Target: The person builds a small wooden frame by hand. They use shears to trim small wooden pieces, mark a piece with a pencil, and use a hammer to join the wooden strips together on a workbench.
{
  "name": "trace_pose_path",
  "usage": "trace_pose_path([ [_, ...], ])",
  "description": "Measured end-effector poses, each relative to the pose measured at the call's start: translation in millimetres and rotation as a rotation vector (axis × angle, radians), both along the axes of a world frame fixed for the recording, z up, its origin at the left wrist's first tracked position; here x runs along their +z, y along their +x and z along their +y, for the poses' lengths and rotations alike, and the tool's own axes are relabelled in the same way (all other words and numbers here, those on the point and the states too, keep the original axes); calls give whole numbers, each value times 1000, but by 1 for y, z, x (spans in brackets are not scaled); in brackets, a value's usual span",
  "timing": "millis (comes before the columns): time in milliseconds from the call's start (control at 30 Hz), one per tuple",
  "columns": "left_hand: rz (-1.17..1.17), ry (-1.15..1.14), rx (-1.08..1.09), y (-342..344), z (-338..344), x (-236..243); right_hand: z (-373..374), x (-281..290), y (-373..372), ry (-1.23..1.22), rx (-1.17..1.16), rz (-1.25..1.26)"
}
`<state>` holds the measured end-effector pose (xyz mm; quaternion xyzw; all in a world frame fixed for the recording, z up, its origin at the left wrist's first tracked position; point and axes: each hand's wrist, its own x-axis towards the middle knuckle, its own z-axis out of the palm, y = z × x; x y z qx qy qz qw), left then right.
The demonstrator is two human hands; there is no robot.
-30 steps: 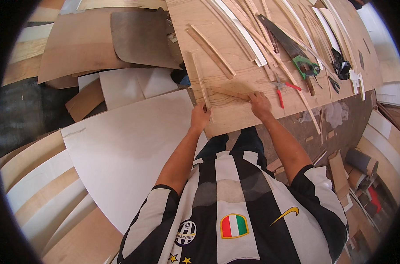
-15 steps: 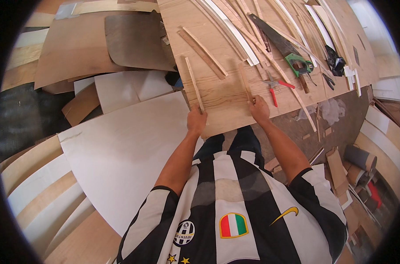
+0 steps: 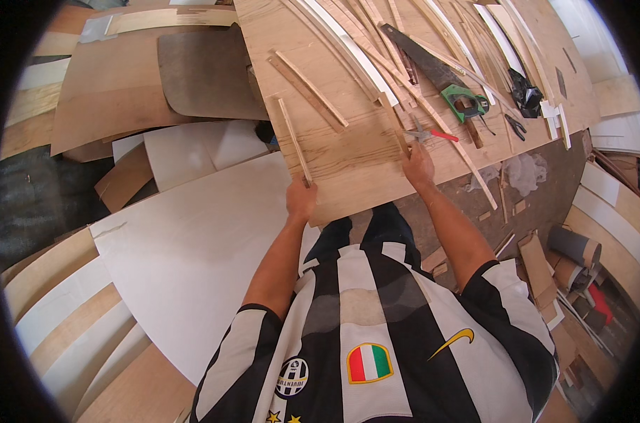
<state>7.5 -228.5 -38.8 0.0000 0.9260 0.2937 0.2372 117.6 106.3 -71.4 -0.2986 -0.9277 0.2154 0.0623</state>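
Note:
My left hand [image 3: 300,199] grips the lower end of a narrow wooden strip [image 3: 291,137] lying along the left of the plywood tabletop [image 3: 362,190]. Farther right, my right hand [image 3: 419,163] is closed on a second wooden strip [image 3: 392,120] that points away from me. Just beside that hand are red-handled cutters [image 3: 443,134], partly behind it. A short pair of strips [image 3: 306,88] lies between and beyond the two held pieces.
A green-handled saw [image 3: 461,99], long strips [image 3: 484,173], dark pliers [image 3: 515,127] and black plastic [image 3: 524,92] lie toward the right. A white board [image 3: 186,261] and brown sheets [image 3: 101,92] fill the left. Offcuts and rolls [image 3: 570,247] sit lower right.
The right-hand strip has swung from lying crosswise to pointing away from me. My left hand and its strip appear farther left and lower, and the tabletop has shifted leftward in view.

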Motion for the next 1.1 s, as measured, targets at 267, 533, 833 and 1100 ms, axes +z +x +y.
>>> trace_pose_path([
  [267,19,-27,-7,1,1,-5,-22,-6,-10,-105,136,-6],
  [533,-2,3,3,10,-2,-14,-46,25,-12,-235,49,-312],
  [833,105,26,-83,5,-8,-19,-53,1,-2,-239,104,-126],
  [1100,135,-43,-76,2,-8,-11,-68,16,-12,-240,40,-293],
])
